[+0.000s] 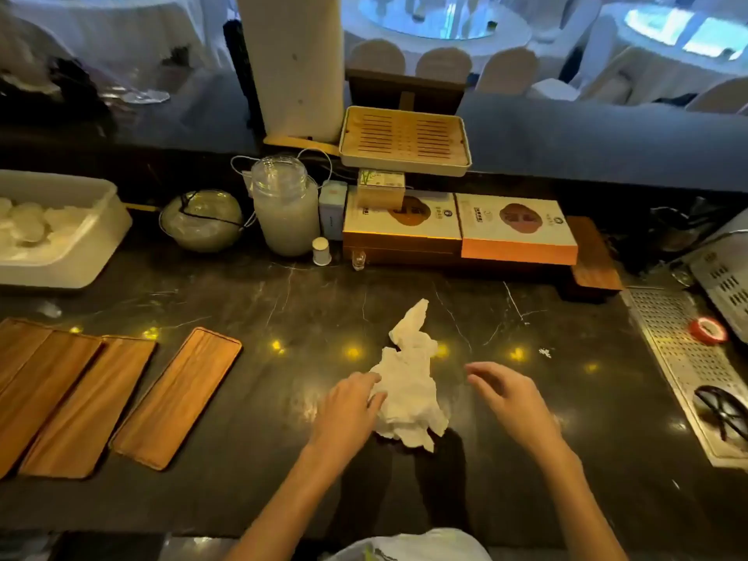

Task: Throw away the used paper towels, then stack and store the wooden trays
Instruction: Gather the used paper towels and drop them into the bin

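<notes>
Countertop of dark veined marble, seen from my head camera: its near edge runs along the bottom of the view, and the widest bare stretch lies around my two hands. My left hand rests its fingertips on the left margin of the crumpled paper towel, fingers loosely curled and not closed around it; my right hand hovers open just right of the towel, apart from it. Wooden trays lie side by side, slanted, at the left edge (the nearest one, closest to my left hand, sits slightly apart from the rest). Printed boxes line the back of the counter; their writing is too small to read. Beside them stand a frosted jar, a glass bowl and a white tub. A slatted bamboo tray sits raised behind. A perforated metal drain bounds the right side, with a red tape roll on it.
</notes>
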`<state>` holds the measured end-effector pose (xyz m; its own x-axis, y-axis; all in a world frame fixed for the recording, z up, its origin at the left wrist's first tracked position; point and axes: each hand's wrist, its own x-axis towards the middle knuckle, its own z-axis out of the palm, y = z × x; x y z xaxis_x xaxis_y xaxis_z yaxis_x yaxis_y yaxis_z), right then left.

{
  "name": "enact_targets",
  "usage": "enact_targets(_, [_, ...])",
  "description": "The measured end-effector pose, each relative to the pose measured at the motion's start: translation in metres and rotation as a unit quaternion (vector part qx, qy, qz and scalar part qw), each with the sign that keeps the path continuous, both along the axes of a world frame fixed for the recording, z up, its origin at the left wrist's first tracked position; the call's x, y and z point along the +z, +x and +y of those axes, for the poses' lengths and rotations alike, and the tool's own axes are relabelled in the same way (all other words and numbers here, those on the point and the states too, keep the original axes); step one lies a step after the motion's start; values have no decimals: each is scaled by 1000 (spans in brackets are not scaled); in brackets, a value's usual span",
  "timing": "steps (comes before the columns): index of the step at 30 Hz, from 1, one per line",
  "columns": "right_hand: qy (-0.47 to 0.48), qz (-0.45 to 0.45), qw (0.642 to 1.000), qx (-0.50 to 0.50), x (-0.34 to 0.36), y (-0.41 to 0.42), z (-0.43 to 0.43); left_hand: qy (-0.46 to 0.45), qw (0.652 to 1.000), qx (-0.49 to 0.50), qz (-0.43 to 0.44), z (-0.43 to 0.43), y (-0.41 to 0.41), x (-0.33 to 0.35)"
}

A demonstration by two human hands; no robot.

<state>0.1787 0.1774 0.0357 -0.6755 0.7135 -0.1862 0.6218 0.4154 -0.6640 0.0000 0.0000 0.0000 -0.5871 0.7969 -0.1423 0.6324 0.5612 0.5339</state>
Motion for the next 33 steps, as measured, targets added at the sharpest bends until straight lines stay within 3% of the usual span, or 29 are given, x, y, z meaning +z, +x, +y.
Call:
enact_targets(10, [91,-157,961,210,-84,-119,83,-171,984,17,-51,72,33,-54])
enact_targets(16, [71,-209,933,283,-130,-139,102,-142,990,12,-18,78,26,-69])
enact_targets(27, [17,-57,996,71,-127,-87,123,0,991,106,-80,53,7,-55])
enact_targets(33, [-141,71,983,-94,-103,-26,132,71,979,161,-99,39,10,-46])
